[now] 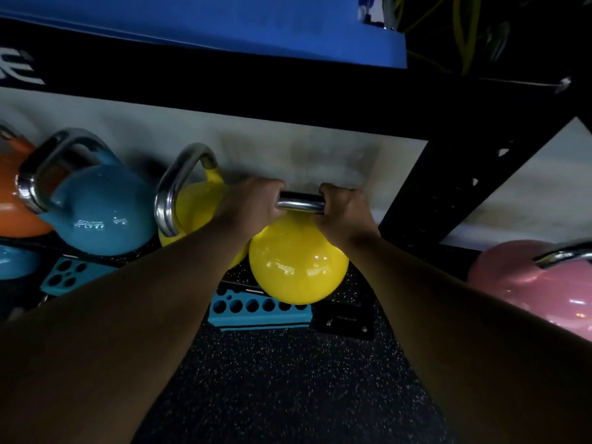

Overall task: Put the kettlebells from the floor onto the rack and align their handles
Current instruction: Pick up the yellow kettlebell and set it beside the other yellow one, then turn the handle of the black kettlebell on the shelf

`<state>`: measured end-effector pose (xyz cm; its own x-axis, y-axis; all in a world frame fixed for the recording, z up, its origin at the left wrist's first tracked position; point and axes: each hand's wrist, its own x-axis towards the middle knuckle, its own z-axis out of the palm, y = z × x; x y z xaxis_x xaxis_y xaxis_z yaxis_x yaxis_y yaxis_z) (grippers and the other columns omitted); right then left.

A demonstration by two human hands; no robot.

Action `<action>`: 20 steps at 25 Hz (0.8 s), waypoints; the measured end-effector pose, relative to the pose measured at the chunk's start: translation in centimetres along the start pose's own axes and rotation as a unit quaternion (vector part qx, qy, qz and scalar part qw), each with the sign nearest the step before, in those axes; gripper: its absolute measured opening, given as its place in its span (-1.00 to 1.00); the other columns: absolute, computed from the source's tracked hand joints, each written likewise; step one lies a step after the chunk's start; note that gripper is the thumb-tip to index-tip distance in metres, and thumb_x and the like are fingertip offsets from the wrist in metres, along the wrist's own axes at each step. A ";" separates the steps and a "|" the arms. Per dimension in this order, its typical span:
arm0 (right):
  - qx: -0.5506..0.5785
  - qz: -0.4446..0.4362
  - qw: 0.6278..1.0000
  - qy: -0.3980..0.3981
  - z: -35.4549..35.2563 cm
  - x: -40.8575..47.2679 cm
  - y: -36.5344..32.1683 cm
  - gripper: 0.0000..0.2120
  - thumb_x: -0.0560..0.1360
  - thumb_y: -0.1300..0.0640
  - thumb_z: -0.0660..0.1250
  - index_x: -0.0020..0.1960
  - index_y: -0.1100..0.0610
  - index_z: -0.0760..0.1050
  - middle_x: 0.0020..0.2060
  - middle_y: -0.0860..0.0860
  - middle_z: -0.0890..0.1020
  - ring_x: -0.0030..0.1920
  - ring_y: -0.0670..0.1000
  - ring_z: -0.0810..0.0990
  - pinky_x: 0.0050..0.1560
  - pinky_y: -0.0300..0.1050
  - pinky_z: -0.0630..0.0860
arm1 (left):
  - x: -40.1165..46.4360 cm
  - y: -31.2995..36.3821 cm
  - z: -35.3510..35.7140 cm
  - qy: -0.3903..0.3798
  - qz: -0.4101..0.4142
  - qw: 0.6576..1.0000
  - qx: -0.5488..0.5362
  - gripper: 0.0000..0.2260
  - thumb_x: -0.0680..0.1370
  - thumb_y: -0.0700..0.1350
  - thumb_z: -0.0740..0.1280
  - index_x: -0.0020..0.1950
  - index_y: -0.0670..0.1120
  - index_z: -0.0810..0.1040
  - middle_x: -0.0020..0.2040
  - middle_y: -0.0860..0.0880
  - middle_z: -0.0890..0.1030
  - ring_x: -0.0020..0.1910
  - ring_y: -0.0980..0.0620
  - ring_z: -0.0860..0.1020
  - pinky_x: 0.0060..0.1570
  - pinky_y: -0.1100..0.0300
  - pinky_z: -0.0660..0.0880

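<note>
Yellow and glossy, the kettlebell (298, 264) we hold has a round body with bright highlights and a polished steel handle (300, 202) running level across its top. It hangs above the speckled rubber floor (288, 379), in front of the rack's lower opening, just beside a second yellow kettlebell (195, 206) that sits further in to the left.

Our left hand (250, 205) is curled tight around the left end of the handle, and our right hand (344, 208) is wrapped around the right end in the same way; only a short stretch of bare steel shows between them. Both forearms reach in from the bottom of the view.

The second yellow kettlebell's handle (179, 190) stands turned edge-on to us, not level like ours. Left of it we see a blue kettlebell (102, 209) with its handle angled toward the left, and at the frame's edge part of an orange kettlebell (16, 200). A pink kettlebell (538, 283) lies low on the right, beyond the black perforated rack upright (448, 187) that slants down right of our hands. A black rack beam (256, 97) crosses overhead, with a blue mat (224, 27) on top of it. Below the held bell lies a teal block with round holes (259, 310), and another teal block (67, 274) sits under the blue bell.
</note>
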<state>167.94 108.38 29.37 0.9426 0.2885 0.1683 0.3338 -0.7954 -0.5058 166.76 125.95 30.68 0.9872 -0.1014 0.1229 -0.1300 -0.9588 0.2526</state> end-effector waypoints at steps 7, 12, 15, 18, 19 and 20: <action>-0.047 -0.036 0.995 -0.075 -2.0 -0.7 -0.7 -0.62 0.44 0.16 0.33 0.24 0.07 0.35 0.05 0.15 0.51 0.08 0.19 0.47 -0.05 0.01 0.47 | -0.5 0.1 -0.8 -0.028 0.005 0.998 -0.050 -0.74 0.46 -0.12 0.46 0.08 -0.12 0.48 -0.07 -0.08 0.55 -0.09 -0.13 0.56 -0.16 0.04 0.48; -0.054 -0.086 0.994 -0.035 -5.3 -5.4 0.3 -0.46 0.51 0.09 0.31 0.45 0.08 0.26 0.23 0.15 0.45 0.25 0.17 0.41 0.18 0.09 0.47 | -2.5 3.1 -1.7 0.002 0.091 0.993 0.076 -0.35 0.38 -0.09 0.44 0.45 -0.09 0.34 0.32 -0.13 0.44 0.35 -0.19 0.37 0.23 -0.15 0.46; -0.103 -0.117 0.987 -0.032 -8.1 -9.4 2.7 -0.53 0.51 0.05 0.25 0.40 0.08 0.32 0.21 0.14 0.48 0.22 0.17 0.43 0.17 0.08 0.47 | -4.5 6.2 -2.6 0.045 0.134 0.979 0.148 -0.52 0.37 -0.02 0.37 0.27 -0.08 0.47 0.22 -0.11 0.49 0.29 -0.18 0.40 0.20 -0.11 0.43; -0.126 -0.101 0.987 -0.022 -12.3 -13.9 7.0 -0.59 0.51 0.06 0.23 0.35 0.09 0.38 0.16 0.13 0.51 0.17 0.18 0.45 0.13 0.10 0.47 | -6.5 11.8 -2.3 0.034 0.179 0.964 0.196 -0.69 0.36 -0.01 0.28 0.08 -0.04 0.51 0.03 -0.06 0.54 0.11 -0.17 0.49 0.04 -0.07 0.42; -0.140 -0.094 0.985 -0.028 -14.0 -15.7 9.0 -0.60 0.51 0.07 0.23 0.34 0.09 0.39 0.15 0.13 0.51 0.16 0.18 0.46 0.11 0.10 0.47 | -7.0 14.4 -1.8 0.022 0.197 0.958 0.209 -0.71 0.35 -0.02 0.27 0.05 -0.04 0.52 -0.01 -0.06 0.55 0.07 -0.16 0.50 0.00 -0.07 0.42; -0.158 -0.088 0.983 -0.031 -15.7 -17.4 10.9 -0.61 0.51 0.08 0.23 0.33 0.09 0.40 0.13 0.14 0.52 0.15 0.19 0.47 0.09 0.10 0.47 | -7.4 17.0 -1.1 0.011 0.210 0.953 0.220 -0.71 0.34 -0.03 0.27 0.03 -0.03 0.53 -0.04 -0.06 0.55 0.04 -0.16 0.51 -0.03 -0.06 0.41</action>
<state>155.37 86.35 34.23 0.8707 0.4603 0.1731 0.4877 -0.8535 -0.1835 157.18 110.70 35.17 0.8542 -0.4993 0.1449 -0.4569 -0.8539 -0.2491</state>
